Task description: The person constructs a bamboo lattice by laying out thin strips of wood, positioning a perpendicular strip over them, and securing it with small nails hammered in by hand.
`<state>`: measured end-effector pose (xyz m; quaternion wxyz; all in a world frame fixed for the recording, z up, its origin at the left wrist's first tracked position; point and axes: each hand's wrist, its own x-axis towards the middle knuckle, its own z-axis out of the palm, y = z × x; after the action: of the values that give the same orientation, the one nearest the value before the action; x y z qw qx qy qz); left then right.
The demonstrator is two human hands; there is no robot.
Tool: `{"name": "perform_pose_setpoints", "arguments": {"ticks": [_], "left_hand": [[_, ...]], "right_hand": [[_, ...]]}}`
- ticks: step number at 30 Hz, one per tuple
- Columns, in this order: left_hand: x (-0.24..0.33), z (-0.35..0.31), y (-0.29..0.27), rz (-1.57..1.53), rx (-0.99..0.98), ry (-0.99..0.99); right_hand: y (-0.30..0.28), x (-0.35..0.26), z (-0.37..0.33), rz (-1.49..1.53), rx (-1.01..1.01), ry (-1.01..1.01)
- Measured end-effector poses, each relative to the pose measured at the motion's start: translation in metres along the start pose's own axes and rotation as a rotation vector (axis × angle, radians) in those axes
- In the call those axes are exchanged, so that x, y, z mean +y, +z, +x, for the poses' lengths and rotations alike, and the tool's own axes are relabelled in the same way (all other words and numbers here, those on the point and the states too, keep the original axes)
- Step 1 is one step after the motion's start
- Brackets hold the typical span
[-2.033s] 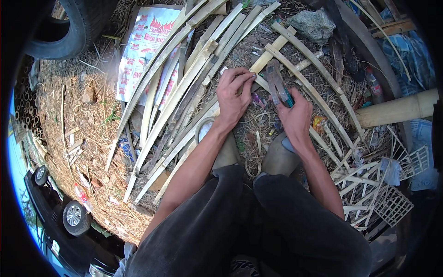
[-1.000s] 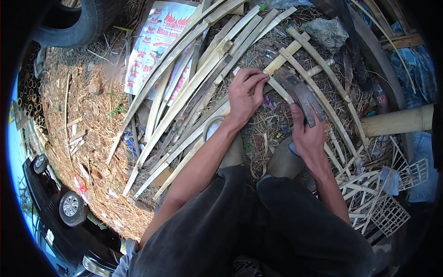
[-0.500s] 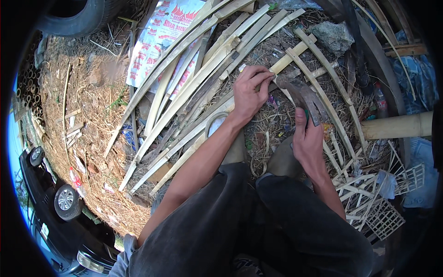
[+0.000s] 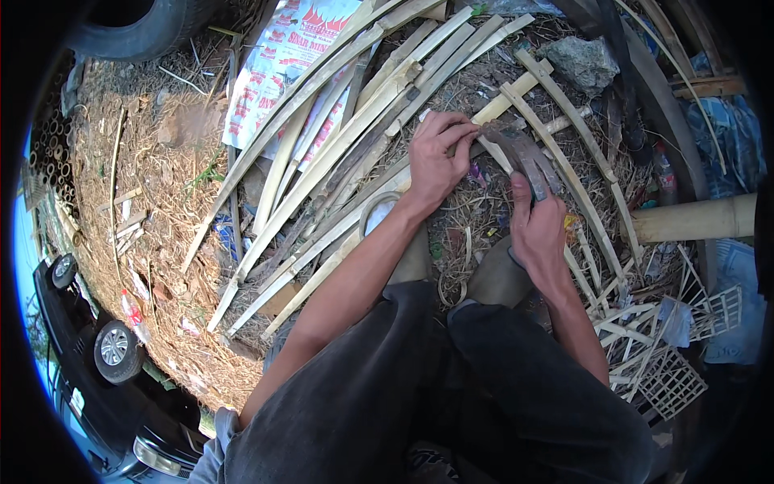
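Note:
My right hand (image 4: 538, 242) is wrapped round the handle of a claw hammer, thumb along the top. The dark, worn hammer head (image 4: 526, 155) is slightly blurred, its striking end close to my left fingertips. My left hand (image 4: 439, 157) is closed in a pinch, thumb against fingers. Whatever small thing is between those fingertips is too small to make out. Just beyond them lies a pale bamboo crosspiece (image 4: 513, 93), with a curved bamboo strip (image 4: 556, 153) across it to the right. The hammer's handle is mostly hidden by my right hand.
Long split bamboo strips (image 4: 322, 173) lie to the left over a printed sack (image 4: 270, 77). A grey rock (image 4: 582, 66) sits at the far right, above a thick bamboo pole (image 4: 693, 219). A broken plastic lattice (image 4: 669, 379) lies near right. A parked car (image 4: 105, 395) stands at left.
The hammer head has turned and tilted, its claw end rising away from my right wrist. My right hand has shifted slightly; my left hand keeps its pinch in nearly the same place.

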<state>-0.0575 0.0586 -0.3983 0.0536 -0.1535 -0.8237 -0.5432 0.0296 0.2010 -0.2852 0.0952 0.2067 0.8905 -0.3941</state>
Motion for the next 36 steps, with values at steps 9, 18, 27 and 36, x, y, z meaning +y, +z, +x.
{"name": "perform_pose_setpoints", "arguments": {"ticks": [9,18,27,36], "left_hand": [[0.000,0.000,0.000,0.021,-0.002,-0.003],[0.000,-0.005,0.000,0.026,-0.003,-0.006],[0.001,-0.003,0.000,0.027,-0.028,-0.018],[0.001,-0.002,-0.002,0.044,-0.050,-0.027]], "right_hand": [[-0.001,-0.006,0.004,-0.009,-0.035,0.115],[0.001,-0.003,-0.002,0.056,0.018,0.007],[0.007,0.002,0.005,-0.160,-0.035,0.062],[0.001,-0.007,0.004,-0.120,-0.055,0.058]]}}
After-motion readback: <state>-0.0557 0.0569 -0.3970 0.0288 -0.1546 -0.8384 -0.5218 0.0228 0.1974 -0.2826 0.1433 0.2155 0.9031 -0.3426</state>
